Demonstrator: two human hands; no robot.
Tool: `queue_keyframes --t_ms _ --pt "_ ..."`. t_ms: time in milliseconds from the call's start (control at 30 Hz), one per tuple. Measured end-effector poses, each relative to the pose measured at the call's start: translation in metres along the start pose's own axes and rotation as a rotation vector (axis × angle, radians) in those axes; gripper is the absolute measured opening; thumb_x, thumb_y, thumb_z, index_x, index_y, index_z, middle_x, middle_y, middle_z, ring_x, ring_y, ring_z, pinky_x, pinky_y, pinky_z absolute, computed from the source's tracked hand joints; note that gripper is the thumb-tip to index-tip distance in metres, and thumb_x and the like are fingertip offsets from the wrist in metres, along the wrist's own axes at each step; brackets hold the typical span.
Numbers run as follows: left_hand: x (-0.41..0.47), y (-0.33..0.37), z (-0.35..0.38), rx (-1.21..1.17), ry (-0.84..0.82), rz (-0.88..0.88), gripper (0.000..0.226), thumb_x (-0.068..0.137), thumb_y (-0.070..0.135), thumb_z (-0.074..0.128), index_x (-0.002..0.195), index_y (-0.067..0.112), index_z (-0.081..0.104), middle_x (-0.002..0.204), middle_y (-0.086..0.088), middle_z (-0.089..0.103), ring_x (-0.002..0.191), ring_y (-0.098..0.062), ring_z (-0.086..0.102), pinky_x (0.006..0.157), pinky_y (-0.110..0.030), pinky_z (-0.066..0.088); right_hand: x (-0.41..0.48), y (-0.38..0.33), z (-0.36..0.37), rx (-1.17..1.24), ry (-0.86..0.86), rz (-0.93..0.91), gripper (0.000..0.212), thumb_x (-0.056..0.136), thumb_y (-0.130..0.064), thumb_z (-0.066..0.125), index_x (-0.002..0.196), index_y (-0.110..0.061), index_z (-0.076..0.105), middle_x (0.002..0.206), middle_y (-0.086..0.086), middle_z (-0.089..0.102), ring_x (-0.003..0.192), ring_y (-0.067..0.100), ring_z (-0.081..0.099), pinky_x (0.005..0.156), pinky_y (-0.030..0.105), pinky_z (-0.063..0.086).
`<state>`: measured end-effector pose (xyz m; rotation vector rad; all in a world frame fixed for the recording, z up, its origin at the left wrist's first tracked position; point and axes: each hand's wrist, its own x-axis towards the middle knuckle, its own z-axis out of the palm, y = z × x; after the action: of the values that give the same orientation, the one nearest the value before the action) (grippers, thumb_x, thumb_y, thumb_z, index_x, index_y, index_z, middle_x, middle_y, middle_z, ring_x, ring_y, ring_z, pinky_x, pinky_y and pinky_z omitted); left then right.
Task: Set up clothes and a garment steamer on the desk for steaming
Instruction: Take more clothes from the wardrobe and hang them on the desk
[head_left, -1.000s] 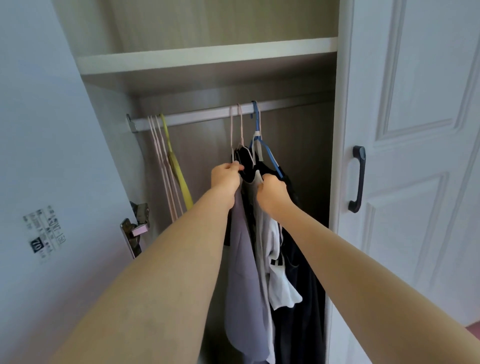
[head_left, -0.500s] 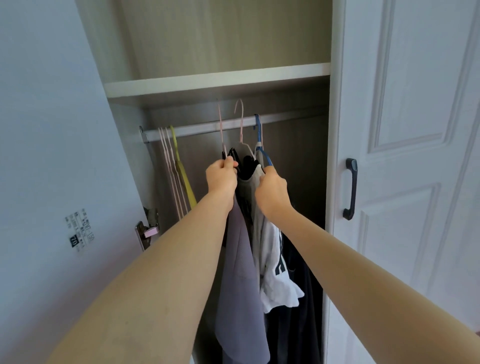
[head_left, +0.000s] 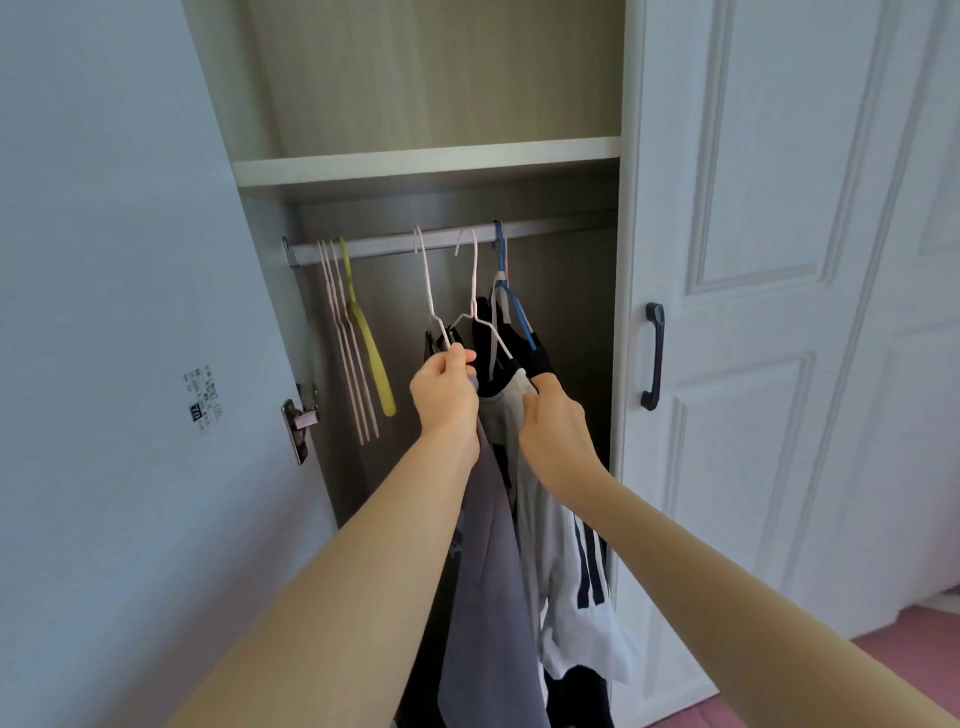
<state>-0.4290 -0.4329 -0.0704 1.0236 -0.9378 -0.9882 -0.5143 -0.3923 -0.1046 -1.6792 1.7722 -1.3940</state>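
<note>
Inside an open wardrobe, my left hand (head_left: 445, 391) grips a pale pink wire hanger (head_left: 429, 291) that carries a grey garment (head_left: 488, 597). That hanger's hook is off the rail (head_left: 545, 231), just in front of it. My right hand (head_left: 556, 431) grips the shoulder of a white garment with dark stripes (head_left: 566, 582) on a second pale hanger (head_left: 474, 291), whose hook is also just below the rail. A blue hanger (head_left: 506, 291) with dark clothing stays hooked on the rail. No steamer or desk is in view.
Several bare pink hangers (head_left: 343, 338) and a yellow one (head_left: 371, 358) hang at the rail's left end. A shelf (head_left: 426, 158) lies above. The open left door (head_left: 104, 364) and the shut right door with a black handle (head_left: 653, 356) flank the opening.
Both hands have lifted their hangers' hooks off the rail and drawn the grey and white garments down and toward me. My view has tilted upward.
</note>
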Motion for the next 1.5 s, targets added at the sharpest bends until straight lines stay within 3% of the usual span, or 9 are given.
queue_keyframes --t_ms 200,333,433,600,733,900,1133,1500 --pt "-0.051 -0.012 -0.021 -0.055 -0.029 -0.145 0.022 0.099 0.023 0.048 0.1 0.015 0.067 0.069 0.003 0.051 0.062 -0.005 0.047 0.056 -0.016 0.041 -0.054 0.007 -0.018 0.061 0.017 0.081 0.011 0.1 -0.009 0.035 0.108 -0.013 0.042 0.069 0.0 0.042 0.054 0.008 0.035 0.044 0.017 0.029" --pt "-0.077 -0.017 -0.04 0.018 -0.087 -0.085 0.022 0.098 0.023 0.046 0.09 0.02 0.067 0.078 0.009 0.06 0.072 -0.004 0.055 0.08 -0.031 0.047 -0.093 0.005 -0.025 0.099 0.062 0.136 0.009 0.102 -0.015 0.03 0.095 -0.017 0.035 0.067 -0.003 0.039 0.051 0.007 0.032 0.037 0.014 0.028" --pt "-0.103 -0.021 -0.059 0.028 -0.137 -0.071 0.024 0.097 0.022 0.045 0.087 0.025 0.067 0.084 0.008 0.064 0.083 -0.012 0.059 0.09 -0.039 0.048 -0.118 0.002 -0.028 0.09 0.083 0.159 0.014 0.102 -0.018 0.029 0.093 -0.016 0.039 0.068 -0.002 0.041 0.053 0.008 0.032 0.039 0.016 0.028" --pt "-0.132 -0.035 -0.087 0.08 -0.227 -0.03 0.023 0.097 0.018 0.045 0.089 0.024 0.066 0.083 0.008 0.063 0.081 -0.009 0.057 0.08 -0.029 0.047 -0.153 -0.007 -0.031 0.079 0.109 0.215 0.02 0.103 -0.022 0.028 0.101 -0.014 0.047 0.075 0.002 0.047 0.058 0.01 0.038 0.048 0.022 0.033" --pt "-0.149 -0.044 -0.104 0.1 -0.304 -0.06 0.026 0.099 0.019 0.045 0.083 0.022 0.065 0.09 0.001 0.066 0.087 -0.015 0.061 0.074 -0.024 0.047 -0.18 -0.013 -0.028 0.057 0.12 0.232 0.021 0.102 -0.021 0.029 0.093 -0.014 0.047 0.073 0.003 0.045 0.058 0.012 0.036 0.05 0.027 0.032" --pt "-0.178 -0.035 -0.122 0.099 -0.409 -0.117 0.023 0.101 0.019 0.043 0.109 0.018 0.064 0.098 0.002 0.071 0.089 -0.013 0.063 0.086 -0.032 0.051 -0.213 -0.018 -0.033 0.035 0.137 0.248 0.019 0.102 -0.024 0.031 0.095 -0.019 0.049 0.075 0.0 0.052 0.058 0.011 0.041 0.049 0.021 0.034" --pt "-0.226 -0.017 -0.14 0.0 -0.489 -0.183 0.031 0.1 0.016 0.044 0.13 0.02 0.051 0.104 0.003 0.072 0.089 -0.009 0.065 0.09 -0.027 0.05 -0.266 -0.032 -0.053 0.046 0.157 0.256 0.019 0.102 -0.023 0.033 0.098 -0.02 0.051 0.078 -0.002 0.056 0.062 0.008 0.046 0.053 0.021 0.037" --pt "-0.355 0.019 -0.178 -0.107 -0.512 -0.241 0.017 0.096 0.007 0.049 0.112 0.009 0.055 0.098 -0.004 0.074 0.085 -0.019 0.068 0.085 -0.033 0.054 -0.383 -0.057 -0.111 0.038 0.107 0.19 0.019 0.102 -0.024 0.033 0.099 -0.02 0.051 0.07 -0.004 0.053 0.053 0.006 0.043 0.045 0.016 0.036"
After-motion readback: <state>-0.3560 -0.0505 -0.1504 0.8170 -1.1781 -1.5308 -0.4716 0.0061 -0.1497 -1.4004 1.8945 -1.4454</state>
